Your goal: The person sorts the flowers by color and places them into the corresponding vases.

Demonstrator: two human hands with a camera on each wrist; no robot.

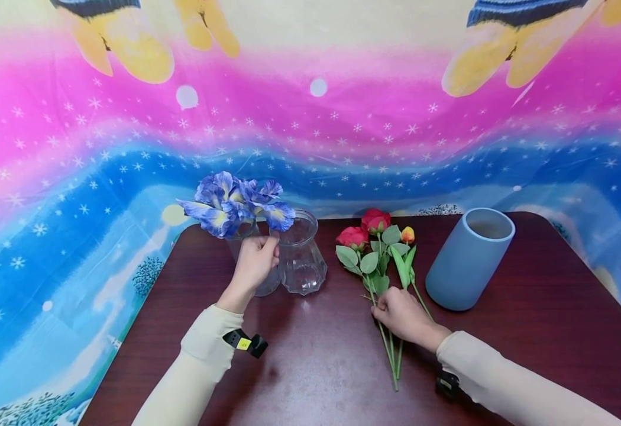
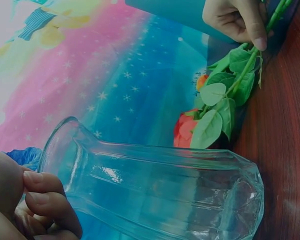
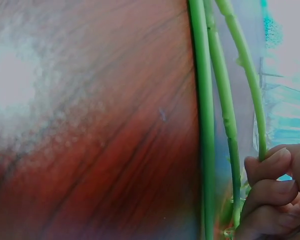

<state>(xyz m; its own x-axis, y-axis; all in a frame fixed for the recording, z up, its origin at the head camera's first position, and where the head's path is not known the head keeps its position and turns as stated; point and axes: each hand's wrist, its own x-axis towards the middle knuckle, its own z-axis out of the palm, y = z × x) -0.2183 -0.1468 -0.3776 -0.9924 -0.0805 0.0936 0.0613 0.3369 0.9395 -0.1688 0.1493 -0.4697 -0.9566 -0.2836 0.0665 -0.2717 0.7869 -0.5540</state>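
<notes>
In the head view my left hand (image 1: 257, 260), fingers curled, is just below blue-purple irises (image 1: 230, 204) and seems to grip a stem; the stem inside the fist is hidden. Behind that hand is a clear cylindrical glass vase (image 1: 268, 285), partly covered. A faceted clear glass vase (image 1: 304, 266) with a flared rim stands right beside it. My right hand (image 1: 403, 313) pinches the green stem (image 3: 255, 95) of a red rose (image 1: 352, 236) between thumb and fingers. Another red rose (image 1: 376, 220) and an orange-yellow tulip (image 1: 407, 235) lie alongside, their stems passing by the hand.
A tall blue-grey vase (image 1: 462, 266) stands to the right of the roses and tulip. Everything is on a dark red-brown wooden table (image 1: 310, 367). A colourful snowflake-patterned cloth (image 1: 342, 136) hangs right behind the table's far edge.
</notes>
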